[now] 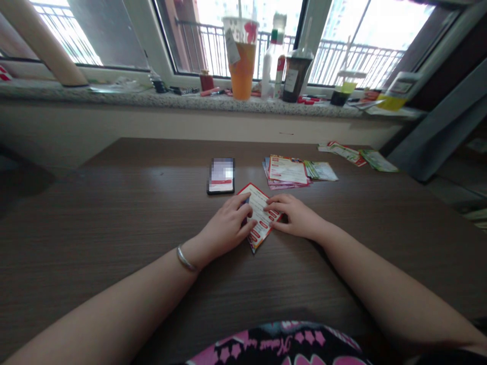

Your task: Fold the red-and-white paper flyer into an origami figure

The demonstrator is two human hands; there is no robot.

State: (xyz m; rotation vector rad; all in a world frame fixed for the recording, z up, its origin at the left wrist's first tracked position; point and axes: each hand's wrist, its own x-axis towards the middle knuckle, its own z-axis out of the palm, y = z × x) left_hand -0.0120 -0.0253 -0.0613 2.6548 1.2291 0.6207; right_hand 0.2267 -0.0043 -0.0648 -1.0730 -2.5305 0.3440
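A folded red-and-white paper leaflet (pixel 258 210) lies on the dark wooden table (pixel 114 228) in front of me. My left hand (pixel 224 225) rests flat on the leaflet's left side, fingers stretched out and pressing it down. My right hand (pixel 294 215) lies on its right edge, fingers extended onto the paper. A silver bangle (pixel 185 259) sits on my left wrist. A black phone (pixel 221 176) with a lit screen lies just beyond the leaflet.
A stack of similar leaflets (pixel 287 171) lies behind the right hand, with more loose leaflets (pixel 344 152) farther right. The stone windowsill holds an orange drink cup (pixel 241 58), a bottle (pixel 273 58), a dark drink cup (pixel 296 76) and small clutter.
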